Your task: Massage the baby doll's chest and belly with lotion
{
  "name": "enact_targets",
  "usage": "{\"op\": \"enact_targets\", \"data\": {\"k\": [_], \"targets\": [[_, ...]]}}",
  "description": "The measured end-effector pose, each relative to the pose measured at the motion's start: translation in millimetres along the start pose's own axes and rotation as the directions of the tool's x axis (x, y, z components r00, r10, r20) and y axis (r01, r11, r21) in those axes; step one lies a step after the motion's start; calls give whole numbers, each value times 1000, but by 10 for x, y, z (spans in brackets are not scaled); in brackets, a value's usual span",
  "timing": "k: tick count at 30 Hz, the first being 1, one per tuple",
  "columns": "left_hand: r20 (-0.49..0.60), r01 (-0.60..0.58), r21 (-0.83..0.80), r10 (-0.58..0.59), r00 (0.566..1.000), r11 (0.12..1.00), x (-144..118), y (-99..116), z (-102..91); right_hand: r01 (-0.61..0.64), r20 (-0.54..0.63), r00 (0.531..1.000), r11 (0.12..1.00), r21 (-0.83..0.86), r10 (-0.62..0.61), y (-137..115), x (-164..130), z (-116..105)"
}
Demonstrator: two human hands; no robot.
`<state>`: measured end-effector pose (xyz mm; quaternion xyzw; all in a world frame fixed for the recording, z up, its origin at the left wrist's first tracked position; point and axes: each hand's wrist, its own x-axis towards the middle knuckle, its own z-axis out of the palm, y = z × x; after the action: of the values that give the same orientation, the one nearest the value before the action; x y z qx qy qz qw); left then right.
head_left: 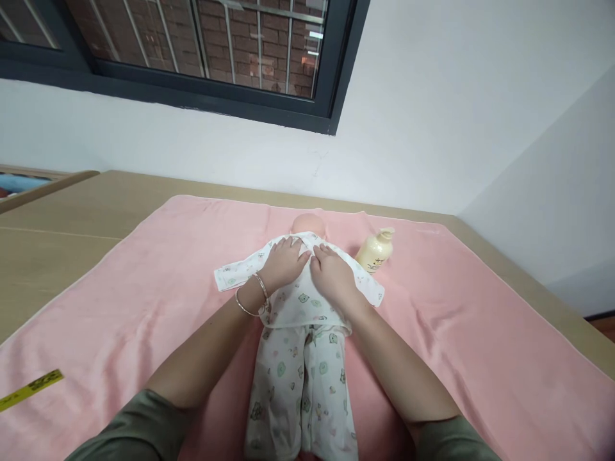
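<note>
One yellow tape strip (pixel 31 388) lies at the far left edge of the one pink towel (pixel 144 288), which covers most of the one wooden table (pixel 57 237). In the middle of the towel lies one doll (pixel 308 225), head away from the person, dressed in one printed white top (pixel 307 301) and one pair of matching trousers (pixel 302 384). The left hand (pixel 284 262), with two bangles (pixel 252 296) on its wrist, rests flat and open on the left side of the doll's chest, fingers spread over the cloth and grasping nothing. Just beside it, the right hand (pixel 331 272) lies flat and open in the same way on the right side of the chest; the two hands nearly touch at the fingertips. To the right of the doll's shoulder, one cream bottle (pixel 375 251) lies on its side on the towel.
</note>
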<state>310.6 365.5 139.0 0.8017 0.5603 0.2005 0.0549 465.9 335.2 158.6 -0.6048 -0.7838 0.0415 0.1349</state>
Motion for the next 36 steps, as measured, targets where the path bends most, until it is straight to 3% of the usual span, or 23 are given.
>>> {"op": "enact_targets", "data": {"k": [4,7,10,13,18,23,27,36], "targets": [[13,10,112,-12,1000,994,-138,153,11,-33,17,999,990,134,31,297,205,70],[-1,-30,123,30,1000,992,-183,198,68,-32,29,999,988,152,28,385,268,92],[-64,-22,42,25,998,999,-115,138,133,-51,30,998,996,68,49,253,193,76],[-120,63,-55,-69,990,997,3,41,178,-65,24,998,997,-36,66,4,37,54],[-162,116,-107,-133,978,987,83,-21,222,10,10,1000,994,-107,-9,-194,-107,37],[-173,121,-50,-128,976,991,27,61,262,68,-2,998,994,83,-68,91,59,21],[-180,158,-12,-158,971,987,-12,139,257,150,3,988,979,139,-152,307,178,77],[-184,165,35,-156,971,986,-103,264,294,108,-14,994,970,216,-108,354,218,160]]}}
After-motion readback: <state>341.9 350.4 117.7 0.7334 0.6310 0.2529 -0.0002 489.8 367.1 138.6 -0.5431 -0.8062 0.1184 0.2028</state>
